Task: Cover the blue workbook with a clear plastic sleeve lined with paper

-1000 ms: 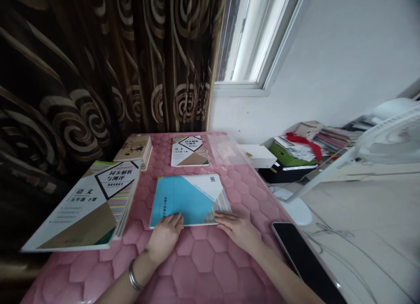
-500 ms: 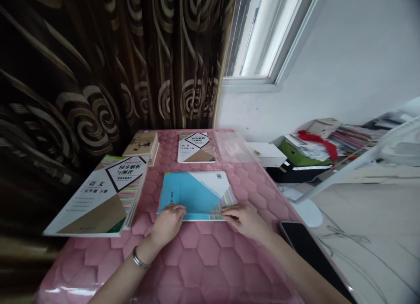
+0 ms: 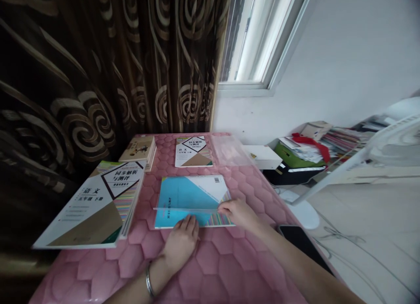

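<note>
A blue-and-white workbook (image 3: 187, 192) lies flat on the pink table in front of me, its back cover with the barcode facing up. Across its lower part runs a clear plastic strip (image 3: 188, 210), which looks like the edge of a transparent cover; I cannot tell how far it is joined to the book. My right hand (image 3: 239, 212) pinches the right end of this strip, fingertips closed. My left hand (image 3: 184, 238) rests palm down at the workbook's lower edge, its fingers stretched onto the blue cover. A silver bracelet (image 3: 149, 281) circles the left wrist.
At left lies a stack of white workbooks (image 3: 82, 203), with smaller tan books (image 3: 138, 148) behind it. Another workbook (image 3: 193, 152) and a clear plastic sheet (image 3: 229, 151) lie at the back. A phone (image 3: 303, 247) sits by the right edge, near a white fan (image 3: 348, 168).
My left hand has slid right along the workbook's lower edge and flattened. My right hand has moved slightly up, and the clear strip now stands out across the cover.
</note>
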`<state>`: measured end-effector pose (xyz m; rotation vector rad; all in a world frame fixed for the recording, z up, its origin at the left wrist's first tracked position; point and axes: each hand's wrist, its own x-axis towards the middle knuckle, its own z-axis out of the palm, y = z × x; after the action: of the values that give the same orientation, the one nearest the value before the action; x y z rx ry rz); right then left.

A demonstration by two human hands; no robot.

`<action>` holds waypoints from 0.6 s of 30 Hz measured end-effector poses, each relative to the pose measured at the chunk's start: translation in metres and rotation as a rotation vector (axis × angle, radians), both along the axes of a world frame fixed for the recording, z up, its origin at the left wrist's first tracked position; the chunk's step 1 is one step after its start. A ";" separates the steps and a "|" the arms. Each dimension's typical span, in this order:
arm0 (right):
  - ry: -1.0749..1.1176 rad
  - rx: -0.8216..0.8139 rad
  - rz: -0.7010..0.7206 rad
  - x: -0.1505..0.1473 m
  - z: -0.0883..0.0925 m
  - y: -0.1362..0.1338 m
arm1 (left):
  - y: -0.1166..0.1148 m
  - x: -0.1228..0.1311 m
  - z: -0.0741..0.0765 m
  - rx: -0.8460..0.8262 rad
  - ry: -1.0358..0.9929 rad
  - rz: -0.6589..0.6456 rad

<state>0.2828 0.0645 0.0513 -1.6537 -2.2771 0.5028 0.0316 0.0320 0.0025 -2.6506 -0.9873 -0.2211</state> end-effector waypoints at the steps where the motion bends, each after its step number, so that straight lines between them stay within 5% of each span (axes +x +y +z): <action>1: 0.044 -0.015 -0.002 0.001 0.002 0.003 | 0.005 0.004 0.000 -0.016 0.027 0.052; 5: 0.121 -0.030 -0.035 0.006 0.020 0.016 | 0.022 0.015 0.005 -0.060 0.150 0.069; 8: 0.046 0.074 -0.081 0.011 0.050 0.038 | 0.024 0.021 0.004 -0.085 0.209 0.048; 13: -0.229 0.263 -0.184 0.008 0.106 0.100 | 0.020 0.032 0.001 -0.099 0.218 0.054; 18: -0.319 0.344 -0.344 0.005 0.130 0.161 | 0.010 0.032 0.014 -0.100 0.248 0.074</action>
<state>0.2882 0.2253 0.1809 -1.9846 -2.0539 -0.2345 0.0633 0.0421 0.0166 -2.6412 -1.0335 0.1740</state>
